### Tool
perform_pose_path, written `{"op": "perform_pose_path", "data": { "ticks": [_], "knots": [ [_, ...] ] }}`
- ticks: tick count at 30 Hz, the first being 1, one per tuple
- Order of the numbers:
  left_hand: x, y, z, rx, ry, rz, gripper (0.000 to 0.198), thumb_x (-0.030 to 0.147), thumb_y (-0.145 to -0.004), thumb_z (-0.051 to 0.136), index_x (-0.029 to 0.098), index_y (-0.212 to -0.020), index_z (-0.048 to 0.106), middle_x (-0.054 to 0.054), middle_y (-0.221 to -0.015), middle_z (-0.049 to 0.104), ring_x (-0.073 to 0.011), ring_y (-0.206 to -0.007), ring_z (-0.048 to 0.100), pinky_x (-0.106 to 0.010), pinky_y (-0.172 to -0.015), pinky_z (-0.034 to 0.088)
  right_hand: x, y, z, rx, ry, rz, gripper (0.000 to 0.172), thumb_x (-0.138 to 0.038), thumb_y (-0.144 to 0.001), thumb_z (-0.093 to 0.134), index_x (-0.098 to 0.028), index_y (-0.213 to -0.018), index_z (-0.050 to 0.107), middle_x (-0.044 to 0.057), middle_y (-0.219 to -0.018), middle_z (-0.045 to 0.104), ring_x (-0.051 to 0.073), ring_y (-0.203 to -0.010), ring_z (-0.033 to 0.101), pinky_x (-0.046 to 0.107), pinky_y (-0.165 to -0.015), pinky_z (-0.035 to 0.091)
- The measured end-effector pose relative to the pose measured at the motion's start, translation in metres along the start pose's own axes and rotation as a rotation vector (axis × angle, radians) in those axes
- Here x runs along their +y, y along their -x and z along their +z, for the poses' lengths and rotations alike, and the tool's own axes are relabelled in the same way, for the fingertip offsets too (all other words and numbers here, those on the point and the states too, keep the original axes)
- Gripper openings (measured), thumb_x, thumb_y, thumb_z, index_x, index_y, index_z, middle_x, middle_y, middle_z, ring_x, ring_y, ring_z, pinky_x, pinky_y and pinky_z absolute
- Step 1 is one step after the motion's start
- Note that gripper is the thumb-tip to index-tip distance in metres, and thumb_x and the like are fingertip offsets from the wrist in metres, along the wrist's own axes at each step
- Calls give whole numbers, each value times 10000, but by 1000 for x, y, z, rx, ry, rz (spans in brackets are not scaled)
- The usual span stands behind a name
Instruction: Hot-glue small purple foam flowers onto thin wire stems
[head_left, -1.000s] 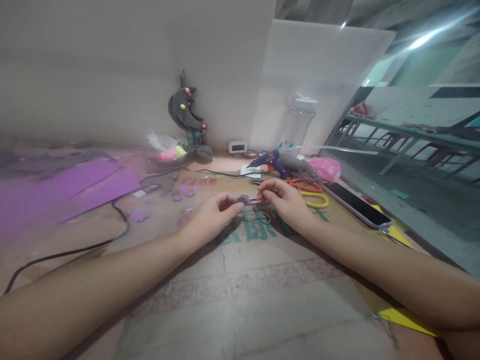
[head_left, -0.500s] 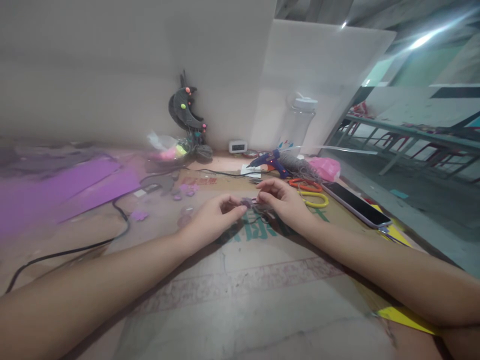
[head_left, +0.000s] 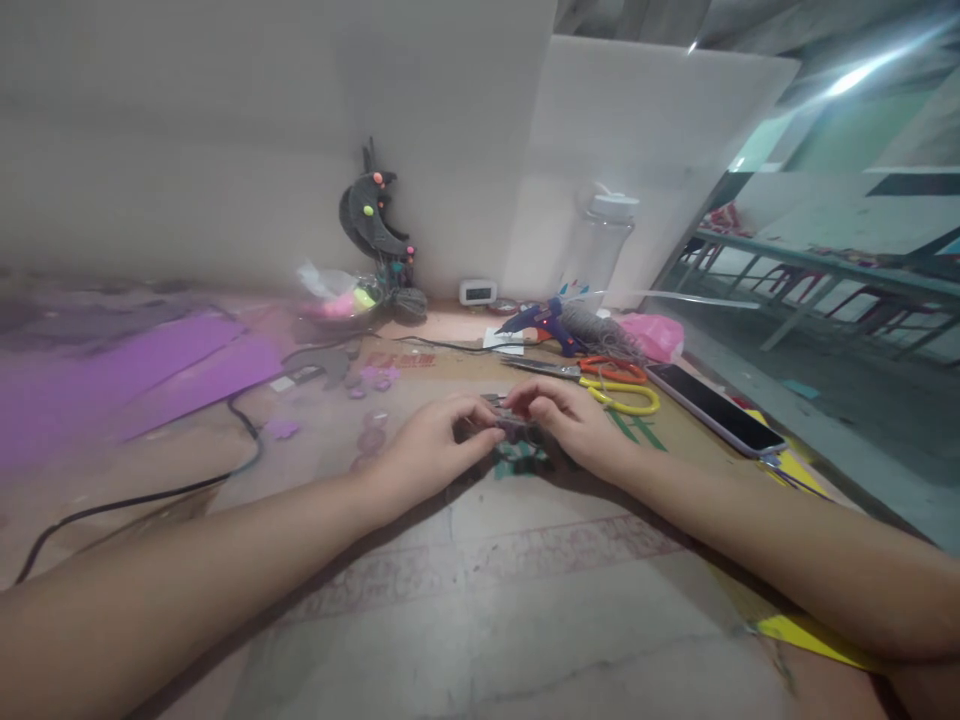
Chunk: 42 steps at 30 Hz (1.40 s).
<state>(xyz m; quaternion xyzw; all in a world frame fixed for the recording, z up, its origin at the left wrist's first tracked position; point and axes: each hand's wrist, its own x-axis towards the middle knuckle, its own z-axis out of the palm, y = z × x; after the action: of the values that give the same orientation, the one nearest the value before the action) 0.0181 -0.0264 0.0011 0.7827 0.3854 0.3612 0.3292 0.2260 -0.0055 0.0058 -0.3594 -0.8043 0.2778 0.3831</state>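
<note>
Both my hands meet over the middle of a cardboard sheet (head_left: 525,560) with green print. My left hand (head_left: 431,450) and my right hand (head_left: 570,420) pinch a small purple and dark craft piece (head_left: 511,428) between their fingertips, low over the cardboard. Fingers of both hands are curled round it and hide most of it. Small purple flower cut-outs (head_left: 375,378) lie to the left of the hands.
Behind the hands lie orange and yellow scissors (head_left: 619,385), a blue glue gun (head_left: 544,322), a phone (head_left: 712,408), a clear bottle (head_left: 600,245), a small white clock (head_left: 478,292) and a black crescent ornament (head_left: 371,215). Purple foam sheets (head_left: 135,370) and a black cable (head_left: 187,485) are at left.
Both hands have come closer together and dropped nearer the cardboard, still pinching the small piece. The camera view shifted slightly.
</note>
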Motion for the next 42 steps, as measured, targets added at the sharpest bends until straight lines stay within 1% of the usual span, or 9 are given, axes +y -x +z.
{"op": "perform_pose_path", "data": {
  "ticks": [3, 7, 13, 18, 27, 30, 35, 38, 42],
  "knots": [
    [-1, 0, -1, -14, -7, -33, 178, 364, -878, 576, 212, -826, 651, -21, -870, 689, -191, -838, 624, -300, -787, 450, -2, 1, 4, -28, 116, -61, 206, -385, -859, 592, -198, -797, 653, 30, -784, 680, 176, -749, 611, 278, -693, 455],
    [-1, 1, 0, -41, 38, -40, 191, 379, -872, 582, 209, -814, 646, -25, -859, 685, -191, -828, 621, -293, -769, 457, -3, 1, 7, -26, 173, -77, 204, -347, -860, 586, -197, -733, 642, 21, -718, 663, 160, -697, 592, 262, -661, 436],
    [2, 1, -2, 123, -2, -2, 237, 356, -822, 672, 245, -1031, 679, -31, -1004, 660, -198, -950, 603, -313, -851, 466, -6, 0, 5, -16, 150, 20, 243, -350, -865, 571, -190, -686, 611, 4, -641, 641, 139, -618, 562, 239, -603, 411],
    [4, 4, -3, 154, -90, 73, 140, 347, -862, 636, 278, -932, 735, -17, -975, 617, -185, -967, 586, -322, -896, 451, -4, -1, 7, -16, 165, -7, 237, -359, -858, 577, -188, -702, 626, 8, -663, 648, 140, -629, 562, 239, -605, 409],
    [1, 5, -4, 143, -169, 130, 162, 354, -893, 587, 255, -897, 715, -21, -945, 620, -182, -933, 584, -315, -865, 436, -4, 1, 6, -29, 170, -32, 229, -347, -865, 589, -194, -705, 646, 8, -666, 657, 138, -626, 568, 239, -614, 415],
    [1, 3, -4, 99, -175, 117, 159, 343, -893, 560, 245, -865, 682, -22, -958, 617, -193, -951, 580, -320, -878, 432, -3, 0, 6, -28, 185, -32, 218, -348, -855, 603, -197, -704, 649, 8, -677, 664, 142, -635, 570, 244, -621, 417],
    [6, 6, -2, 45, -157, 127, 67, 218, -862, 501, 216, -815, 548, -21, -923, 576, -191, -926, 554, -309, -847, 425, -4, 0, 7, -50, 188, -42, 227, -339, -853, 602, -195, -680, 634, 0, -660, 644, 138, -635, 564, 240, -619, 407],
    [6, 8, -2, 91, -108, 91, 105, 214, -885, 429, 221, -796, 485, -18, -885, 541, -186, -879, 530, -308, -811, 415, -4, 0, 7, -32, 145, 7, 243, -344, -865, 586, -198, -675, 624, -8, -637, 635, 135, -618, 563, 239, -613, 402],
    [0, 5, -3, 194, -9, -29, 251, 297, -943, 345, 227, -714, 422, 5, -736, 473, -176, -743, 475, -306, -696, 383, -4, 0, 7, -5, 93, 67, 242, -346, -872, 577, -197, -686, 619, -11, -624, 627, 133, -603, 570, 238, -600, 403]
  ]
}}
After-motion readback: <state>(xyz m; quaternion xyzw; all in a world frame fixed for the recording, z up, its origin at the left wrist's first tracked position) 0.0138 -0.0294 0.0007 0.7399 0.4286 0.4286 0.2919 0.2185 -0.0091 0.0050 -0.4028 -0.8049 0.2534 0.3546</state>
